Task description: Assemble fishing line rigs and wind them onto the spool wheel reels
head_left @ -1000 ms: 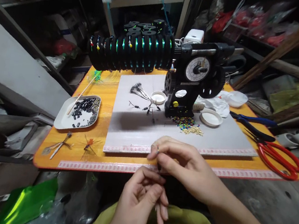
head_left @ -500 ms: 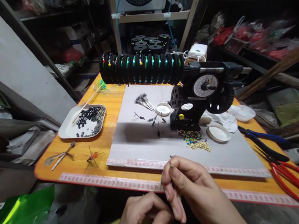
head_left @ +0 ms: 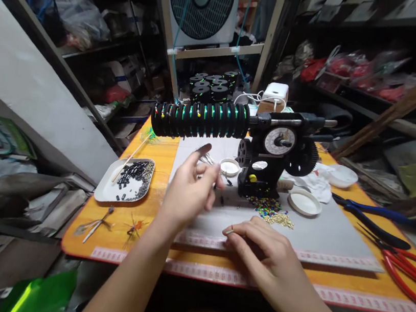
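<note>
- Nearest: right hand [head_left: 268,249] low over the front of the board, thumb and index closed on a small piece [head_left: 229,232]. Only its tip shows; a fingertip pinch suits something so slight. Other fingers curled under.
- Printed tape [head_left: 365,301] along the front rim of the orange table [head_left: 81,249], another strip on the board's near edge; probably there so lengths can be read off close to the body.
- Two leggy items at the left front: one with an orange middle [head_left: 136,226], one greyish [head_left: 98,224]. Laid apart, presumably so the fine strands don't tangle.
- Scissors [head_left: 400,258], red-handled, at the right edge, pliers [head_left: 379,229] just beyond: off the board, leaving hand room, I judge.
- White tray [head_left: 102,190], left: its raised wall keeps loose black cylinders [head_left: 128,173] from rolling.
- Left hand [head_left: 191,190] out over the grey board [head_left: 320,236], index raised and parted from thumb; nothing seen between them. Nearest it, a wire bundle [head_left: 205,158], partly hidden.
- Coloured beads [head_left: 263,203] and gold beads [head_left: 279,219] heaped separately, easy to pick from.
- Farther: black machine [head_left: 263,176], its row of spools [head_left: 201,119] reaching left across the board.
- Farthest: fan [head_left: 200,5] on the rack.
</note>
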The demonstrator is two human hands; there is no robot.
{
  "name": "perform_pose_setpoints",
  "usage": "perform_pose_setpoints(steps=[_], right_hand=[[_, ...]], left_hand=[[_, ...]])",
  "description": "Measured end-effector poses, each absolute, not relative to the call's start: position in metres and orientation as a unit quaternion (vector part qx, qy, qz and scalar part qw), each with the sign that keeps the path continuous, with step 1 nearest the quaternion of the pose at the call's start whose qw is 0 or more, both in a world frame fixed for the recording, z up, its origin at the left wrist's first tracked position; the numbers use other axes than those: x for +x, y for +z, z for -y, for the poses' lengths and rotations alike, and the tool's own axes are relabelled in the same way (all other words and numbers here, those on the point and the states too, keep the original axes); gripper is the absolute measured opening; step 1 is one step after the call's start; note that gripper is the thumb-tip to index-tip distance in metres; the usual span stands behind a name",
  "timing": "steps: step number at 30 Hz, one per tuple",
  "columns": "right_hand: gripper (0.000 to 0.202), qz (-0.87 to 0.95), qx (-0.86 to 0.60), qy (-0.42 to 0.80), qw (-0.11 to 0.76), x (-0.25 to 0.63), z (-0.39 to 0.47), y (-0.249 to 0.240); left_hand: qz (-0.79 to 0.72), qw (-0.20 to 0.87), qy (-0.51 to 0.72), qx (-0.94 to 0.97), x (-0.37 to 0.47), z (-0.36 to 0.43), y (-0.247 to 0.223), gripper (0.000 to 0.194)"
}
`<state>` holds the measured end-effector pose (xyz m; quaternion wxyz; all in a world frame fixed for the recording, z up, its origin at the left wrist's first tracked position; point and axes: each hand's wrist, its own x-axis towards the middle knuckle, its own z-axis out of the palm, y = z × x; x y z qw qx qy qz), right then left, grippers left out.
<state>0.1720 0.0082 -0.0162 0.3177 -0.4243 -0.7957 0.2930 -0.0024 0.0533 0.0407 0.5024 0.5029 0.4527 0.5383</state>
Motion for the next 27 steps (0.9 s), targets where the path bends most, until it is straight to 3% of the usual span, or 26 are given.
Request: perform_pose_setpoints(steps=[5,13,17,20,24,27], right_hand=[[0.016,0.804,-0.411,0.278,0.327,0.173,-0.008,-0.016],[0.011,0.828,-0.422,0.145,0.339,0.171,-0.015,-0.030],[0.016,0.833,-0.418,0.098,0.349,0.172,-0.014,-0.038],[0.031,0.820,-0.417,0.063,0.386,0.175,-0.007,-0.040],[0.030,0.830,-0.319,0.026,0.456,0.162,0.013,-0.038],[0.034,0.864,-0.168,-0.010,0.474,0.139,0.027,-0.038]], left_hand=[[-0.438,0.462,0.619,0.459,0.008,-0.094,0.033,0.010],[-0.393,0.309,0.725,0.474,0.004,-0.026,0.015,0.010],[-0.362,0.457,0.694,0.422,0.002,0.005,0.001,0.009],[-0.389,0.559,0.644,0.348,0.000,0.030,-0.013,0.021],[-0.461,0.626,0.546,0.311,-0.012,0.069,-0.037,0.037],[-0.512,0.609,0.456,0.398,-0.029,0.095,-0.058,0.036]])
